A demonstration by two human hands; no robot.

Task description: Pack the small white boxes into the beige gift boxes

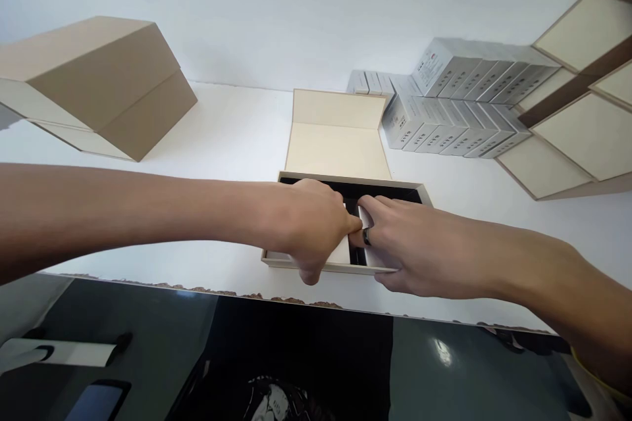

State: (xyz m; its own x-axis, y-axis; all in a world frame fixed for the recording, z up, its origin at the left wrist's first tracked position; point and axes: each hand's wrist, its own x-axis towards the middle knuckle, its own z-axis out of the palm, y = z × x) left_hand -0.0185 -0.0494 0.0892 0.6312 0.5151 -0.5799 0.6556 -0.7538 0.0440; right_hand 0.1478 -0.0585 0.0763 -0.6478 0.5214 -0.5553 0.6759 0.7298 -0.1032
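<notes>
An open cream box [291, 263] with a dark interior lies on the white table, its lid [338, 145] folded back toward the wall. My left hand [318, 227] reaches over the box's left half, thumb outside the front wall and index finger pointing to the middle. Under it a white piece [340, 251] shows in the box. My right hand [397, 240], with a dark ring, is curled round another white piece [366, 218] in the right half, its thumb at the front wall. What my left fingers press or hold is hidden.
Large beige boxes [99, 79] stand at the left. Rows of small grey-white boxes [454, 122] line the wall at back right, beside stacked cream boxes [585, 135]. The table's chipped front edge [257, 297] runs close below my hands.
</notes>
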